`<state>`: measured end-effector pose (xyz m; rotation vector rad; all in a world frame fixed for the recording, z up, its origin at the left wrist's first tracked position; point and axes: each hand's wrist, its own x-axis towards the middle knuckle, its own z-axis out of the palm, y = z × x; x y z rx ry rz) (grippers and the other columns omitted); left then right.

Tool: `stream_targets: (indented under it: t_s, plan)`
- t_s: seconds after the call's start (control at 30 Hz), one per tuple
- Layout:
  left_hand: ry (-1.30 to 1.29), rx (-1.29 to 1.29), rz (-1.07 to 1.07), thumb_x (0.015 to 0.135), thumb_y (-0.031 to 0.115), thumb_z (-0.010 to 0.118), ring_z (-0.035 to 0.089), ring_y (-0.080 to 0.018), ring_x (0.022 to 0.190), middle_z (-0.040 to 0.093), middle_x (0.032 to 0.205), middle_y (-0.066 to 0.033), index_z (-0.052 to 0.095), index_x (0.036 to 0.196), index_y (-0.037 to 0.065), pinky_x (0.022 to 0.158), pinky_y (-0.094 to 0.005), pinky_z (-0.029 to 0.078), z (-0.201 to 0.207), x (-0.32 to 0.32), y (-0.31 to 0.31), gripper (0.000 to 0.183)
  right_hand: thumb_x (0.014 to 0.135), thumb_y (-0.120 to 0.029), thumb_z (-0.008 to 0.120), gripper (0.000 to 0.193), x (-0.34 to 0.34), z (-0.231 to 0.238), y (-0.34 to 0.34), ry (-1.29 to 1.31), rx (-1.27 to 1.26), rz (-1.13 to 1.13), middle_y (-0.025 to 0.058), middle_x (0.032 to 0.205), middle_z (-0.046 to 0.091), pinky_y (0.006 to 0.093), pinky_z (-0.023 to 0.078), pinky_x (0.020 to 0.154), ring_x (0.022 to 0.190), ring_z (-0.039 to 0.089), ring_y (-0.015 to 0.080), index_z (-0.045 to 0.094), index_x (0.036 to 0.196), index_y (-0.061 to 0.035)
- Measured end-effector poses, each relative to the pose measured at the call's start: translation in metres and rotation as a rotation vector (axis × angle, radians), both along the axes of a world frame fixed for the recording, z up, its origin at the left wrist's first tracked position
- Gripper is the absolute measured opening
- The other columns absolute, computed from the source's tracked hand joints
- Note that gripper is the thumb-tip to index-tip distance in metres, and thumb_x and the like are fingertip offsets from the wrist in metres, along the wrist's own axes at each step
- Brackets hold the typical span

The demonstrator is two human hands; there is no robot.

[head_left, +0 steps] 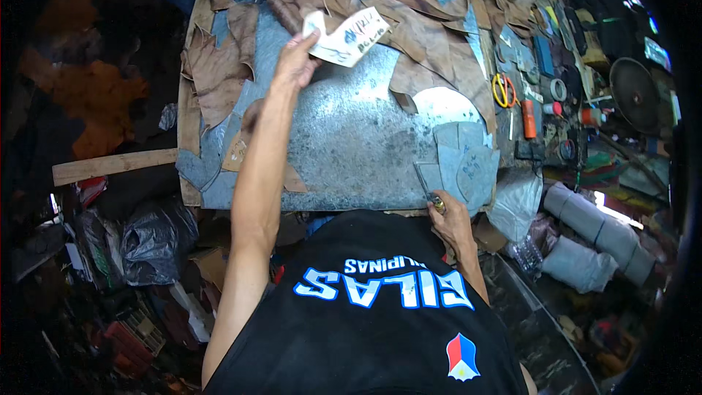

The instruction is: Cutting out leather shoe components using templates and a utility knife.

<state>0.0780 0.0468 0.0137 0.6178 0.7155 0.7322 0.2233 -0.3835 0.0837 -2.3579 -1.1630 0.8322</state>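
My left hand (pixel 298 64) is stretched out over the middle of the table, closed on one end of a cream pattern piece (pixel 358 33). The piece has a notched edge and dark handwriting. By the table's front edge my right hand (pixel 452 221) is wrapped round a slim hand tool (pixel 437 203) with a yellowish handle. A thin metal part seems to point up from it, but its exact kind is not plain. Grey pattern pieces (pixel 472 157) overlap just beyond that hand. Brown leather pieces (pixel 439 47) lie crumpled and overlapping across the table's far part.
The worktop is a worn grey metal sheet (pixel 344 146). More leather (pixel 219 66) lies along its left edge. On the right are yellow-and-orange scissors (pixel 504 91), an orange cylinder (pixel 529 118) and a roll of tape (pixel 558 89). Wrapped rolls (pixel 592 223) lie lower right.
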Motion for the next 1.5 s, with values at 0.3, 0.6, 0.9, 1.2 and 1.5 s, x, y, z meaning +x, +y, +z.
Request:
stream_targets:
  t_s: [0.3,0.6,0.9,1.2,1.5]
  plan:
    - [0.236,-0.226,-0.027,0.098,0.014,0.054,0.065,-0.0291,0.102,0.061,0.118,-0.0219,0.049,0.120,-0.006,0.086,-0.0411,0.058,-0.019,0.004,-0.052,0.031,0.084,-0.017,0.068,0.027,0.001,-0.007,0.026,0.068,-0.044,0.076,0.0190,0.095,0.070,0.0412,0.053,0.072,0.084,0.068,0.0367,0.066,0.107,-0.0016]
    - [0.155,-0.217,-0.440,0.097,0.027,0.060,0.068,-0.0200,0.092,0.067,0.110,-0.0147,0.059,0.120,-0.004,0.077,-0.0311,0.059,0.013,-0.020,-0.149,0.039,0.091,-0.019,0.065,0.019,-0.007,-0.033,0.158,1.076,0.349,-0.582,0.0007,0.060,0.052,0.0238,0.039,0.042,0.044,0.046,0.0085,0.053,0.094,-0.0050]
    - [1.189,0.667,0.234,0.084,0.048,0.069,0.068,-0.0292,0.086,0.070,0.093,-0.0231,0.066,0.102,-0.005,0.076,-0.0392,0.053,-0.031,0.012,-0.017,0.056,0.090,-0.013,0.063,0.015,0.003,-0.064,0.153,1.066,0.307,-0.542,0.0006,0.058,0.050,0.0255,0.041,0.042,0.042,0.044,0.0101,0.052,0.095,-0.0049]
    - [0.695,0.229,-0.004,0.086,0.016,0.071,0.064,-0.0132,0.052,0.068,0.072,-0.0095,0.067,0.099,-0.002,0.044,-0.0271,0.052,-0.019,-0.010,0.002,0.023,0.089,-0.013,0.065,0.015,0.003,-0.066,0.152,0.981,0.298,-0.539,0.0006,0.058,0.049,0.0268,0.041,0.041,0.042,0.044,0.0109,0.054,0.095,-0.0046]
    - [0.957,0.242,-0.067,0.085,0.020,0.073,0.066,-0.0149,0.057,0.069,0.081,-0.0119,0.063,0.106,-0.009,0.042,-0.0256,0.049,-0.005,-0.099,-0.007,0.037,0.090,-0.017,0.064,0.017,0.001,-0.071,0.157,0.893,0.262,-0.498,0.0001,0.060,0.050,0.0271,0.040,0.041,0.042,0.044,0.0104,0.055,0.093,-0.0043]
